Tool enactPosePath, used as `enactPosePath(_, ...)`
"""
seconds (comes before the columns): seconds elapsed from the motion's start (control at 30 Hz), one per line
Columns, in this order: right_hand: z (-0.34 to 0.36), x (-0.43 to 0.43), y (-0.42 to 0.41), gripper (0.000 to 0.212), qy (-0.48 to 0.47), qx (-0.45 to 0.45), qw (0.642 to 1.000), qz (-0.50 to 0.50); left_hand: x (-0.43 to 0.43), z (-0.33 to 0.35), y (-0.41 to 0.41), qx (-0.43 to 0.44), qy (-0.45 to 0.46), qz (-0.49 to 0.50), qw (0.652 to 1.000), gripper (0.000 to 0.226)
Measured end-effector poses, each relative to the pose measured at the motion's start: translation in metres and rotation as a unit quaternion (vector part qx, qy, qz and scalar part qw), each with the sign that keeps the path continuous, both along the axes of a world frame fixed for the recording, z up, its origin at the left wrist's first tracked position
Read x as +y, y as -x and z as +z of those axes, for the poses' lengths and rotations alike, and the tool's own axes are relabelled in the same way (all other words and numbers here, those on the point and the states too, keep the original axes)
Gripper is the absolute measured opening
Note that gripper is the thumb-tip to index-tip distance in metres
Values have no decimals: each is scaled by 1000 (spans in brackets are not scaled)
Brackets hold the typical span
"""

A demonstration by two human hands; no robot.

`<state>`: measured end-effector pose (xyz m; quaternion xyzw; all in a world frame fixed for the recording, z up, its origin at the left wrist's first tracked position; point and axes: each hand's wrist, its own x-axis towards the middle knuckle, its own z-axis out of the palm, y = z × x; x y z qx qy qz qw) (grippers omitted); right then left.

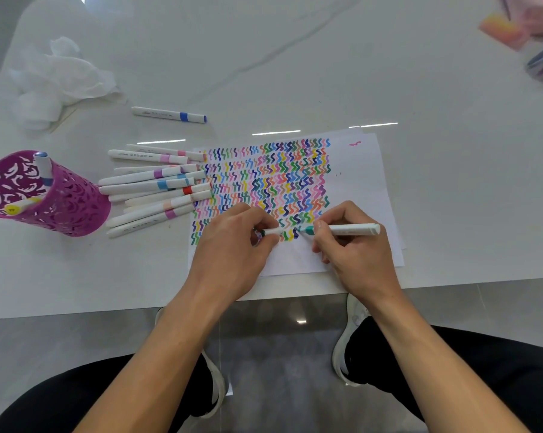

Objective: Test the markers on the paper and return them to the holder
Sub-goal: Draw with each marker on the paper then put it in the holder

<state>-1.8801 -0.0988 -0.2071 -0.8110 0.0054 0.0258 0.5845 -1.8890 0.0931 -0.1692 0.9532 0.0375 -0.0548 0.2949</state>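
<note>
- Two hands are positioned over the lower part of the sheet of paper, which lies flat on the white tabletop near its front edge.
- The right hand is curled round a teal marker, which is gripped close to the tip. The tip is set at the end of the bottom row of squiggles; contact with the paper cannot be confirmed.
- The left hand rests on the paper. A white marker cap is pinched between its thumb and fingers. The cap is aimed at the marker tip and is held slightly apart from it.
- Most of the paper is covered by rows of multicoloured squiggles.
- A pile of capped markers lies on the tabletop just left of the paper, with several ends overlapping the paper's left edge.
- One blue-banded marker lies apart, behind the pile.
- The purple perforated holder stands left of the pile. Two markers are contained in it: a blue-capped marker and a yellow-ended marker.
- Crumpled white tissue lies at the far left.
</note>
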Motion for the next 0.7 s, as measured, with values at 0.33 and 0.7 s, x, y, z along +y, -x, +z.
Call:
enactPosePath(0.33,0,1,1,16,13,1,1000,-26,-1,0,-1,13,2,8,1000,12)
enactPosePath(0.7,1,-1,3,12,-59,-11,998,-9,-2,0,-1,9,3,9,1000,12)
